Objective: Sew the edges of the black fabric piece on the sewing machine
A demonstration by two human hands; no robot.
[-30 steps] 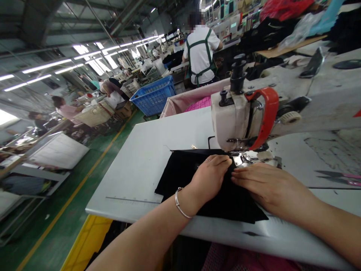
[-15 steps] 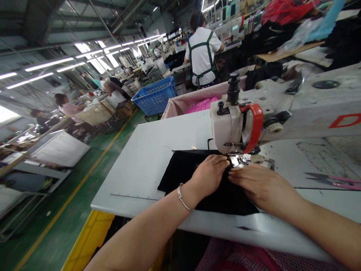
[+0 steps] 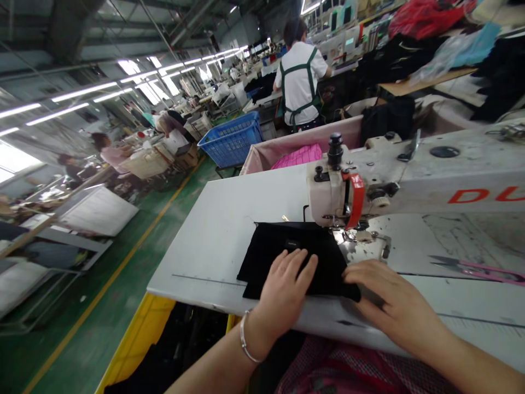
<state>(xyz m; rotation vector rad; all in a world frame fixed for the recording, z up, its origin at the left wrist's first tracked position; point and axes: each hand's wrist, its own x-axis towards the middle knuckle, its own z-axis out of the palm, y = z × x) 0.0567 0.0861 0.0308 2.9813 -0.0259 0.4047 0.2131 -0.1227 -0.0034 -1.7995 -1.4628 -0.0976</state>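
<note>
A black fabric piece (image 3: 262, 254) with a small dark label (image 3: 292, 244) lies flat on the pale sewing table (image 3: 229, 202). My left hand (image 3: 285, 290) rests on it just below the label, fingers spread and stretched out. At the fabric's lower right corner, my right hand (image 3: 389, 295) grips the edge between fingers and thumb. The sewing machine head (image 3: 332, 197) stands just beyond, and the fabric's upper right edge is close beside its presser foot area. Whether the fabric is under the foot, I cannot tell.
Pink-handled thread snips (image 3: 471, 266) lie right of the machine. Behind the table are a pink cloth-lined bin (image 3: 262, 156) and a blue basket (image 3: 232, 139). A yellow crate (image 3: 137, 334) sits below the left edge. A person in a white shirt (image 3: 297, 82) works farther back.
Both hands have drawn back from the presser foot toward the table's front edge. My left hand has spread flat, uncovering the label; my right has moved to the fabric's near corner.
</note>
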